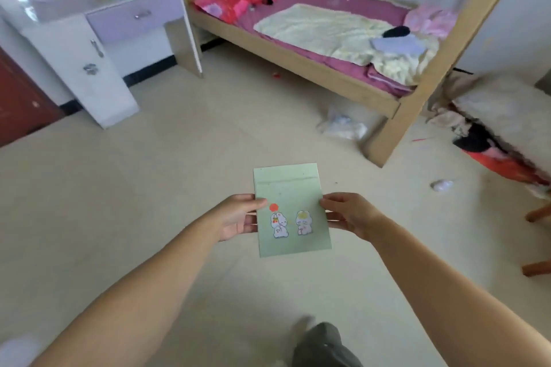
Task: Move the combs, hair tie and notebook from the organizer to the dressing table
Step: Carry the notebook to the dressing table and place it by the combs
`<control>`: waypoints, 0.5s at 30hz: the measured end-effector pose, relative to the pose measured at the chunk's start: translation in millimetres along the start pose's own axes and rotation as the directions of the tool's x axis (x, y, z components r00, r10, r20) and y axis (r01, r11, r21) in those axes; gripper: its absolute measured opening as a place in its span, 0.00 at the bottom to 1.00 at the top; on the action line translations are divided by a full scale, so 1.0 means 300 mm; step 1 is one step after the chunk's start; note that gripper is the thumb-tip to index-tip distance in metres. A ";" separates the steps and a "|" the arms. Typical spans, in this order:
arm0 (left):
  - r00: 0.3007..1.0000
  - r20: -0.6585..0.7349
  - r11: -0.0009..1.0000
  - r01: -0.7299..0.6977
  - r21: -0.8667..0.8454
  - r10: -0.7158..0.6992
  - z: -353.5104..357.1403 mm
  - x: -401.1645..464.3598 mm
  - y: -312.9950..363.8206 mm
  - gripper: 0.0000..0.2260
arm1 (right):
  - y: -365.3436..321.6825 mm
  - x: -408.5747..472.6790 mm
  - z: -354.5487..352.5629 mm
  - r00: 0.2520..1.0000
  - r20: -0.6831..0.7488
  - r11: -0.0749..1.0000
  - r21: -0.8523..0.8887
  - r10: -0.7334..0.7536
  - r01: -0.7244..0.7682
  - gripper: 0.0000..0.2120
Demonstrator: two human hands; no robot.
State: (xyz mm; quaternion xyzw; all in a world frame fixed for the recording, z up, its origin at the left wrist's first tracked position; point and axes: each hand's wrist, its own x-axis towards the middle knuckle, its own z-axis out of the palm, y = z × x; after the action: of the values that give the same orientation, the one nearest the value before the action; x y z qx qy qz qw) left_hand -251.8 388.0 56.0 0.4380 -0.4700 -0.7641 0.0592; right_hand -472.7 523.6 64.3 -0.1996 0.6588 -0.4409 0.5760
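A pale green notebook (290, 194) with cartoon bunny stickers on its cover is held out over the floor in front of me. My left hand (238, 217) grips its left edge and my right hand (347, 213) grips its right edge. The white and lilac dressing table (104, 27) stands at the far left, well away from the notebook, with clear plastic items and something green on its top. No combs, hair tie or organizer can be made out.
A wooden bunk bed (328, 39) with pink bedding fills the back right. Plastic wrap (341, 125) and small scraps lie on the beige floor. A heap of cloth (492, 140) and wooden furniture legs (536, 268) are at the right. A dark red door (18, 98) is at the far left.
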 end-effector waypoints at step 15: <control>0.888 -0.457 0.925 -0.214 -0.315 0.049 -0.904 0.359 0.500 0.04 | -0.805 1.149 0.631 0.905 0.419 0.962 -0.268 0.072 0.048 0.04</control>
State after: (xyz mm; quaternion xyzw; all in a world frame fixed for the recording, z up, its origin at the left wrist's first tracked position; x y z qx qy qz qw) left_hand -169.0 70.6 58.1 0.5480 -0.3267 -0.7113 0.2951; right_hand -443.4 63.0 69.0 -0.3638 0.5728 -0.2884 0.6755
